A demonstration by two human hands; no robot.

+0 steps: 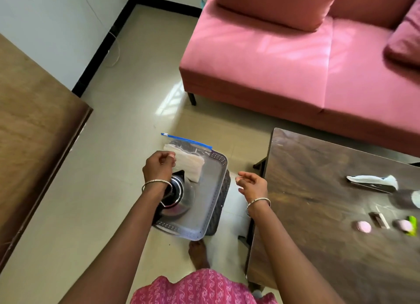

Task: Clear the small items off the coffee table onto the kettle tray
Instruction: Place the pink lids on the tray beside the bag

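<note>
A silvery perforated tray sits on a dark woven stool on the floor. A steel kettle stands in the tray's left half. A clear zip bag with a blue seal and white paper inside lies over the tray's far corner. My left hand hovers above the kettle, its fingers pinched at the bag's near edge. My right hand hangs between tray and coffee table, fingers loosely apart and holding nothing. On the table's right part lie two pink discs, a small dark box, a green item and a white-and-black object.
A pink sofa stands behind the coffee table. A brown wooden surface fills the left side. Beige floor tiles lie between them. My bare foot is just in front of the stool. A white cable runs along the wall.
</note>
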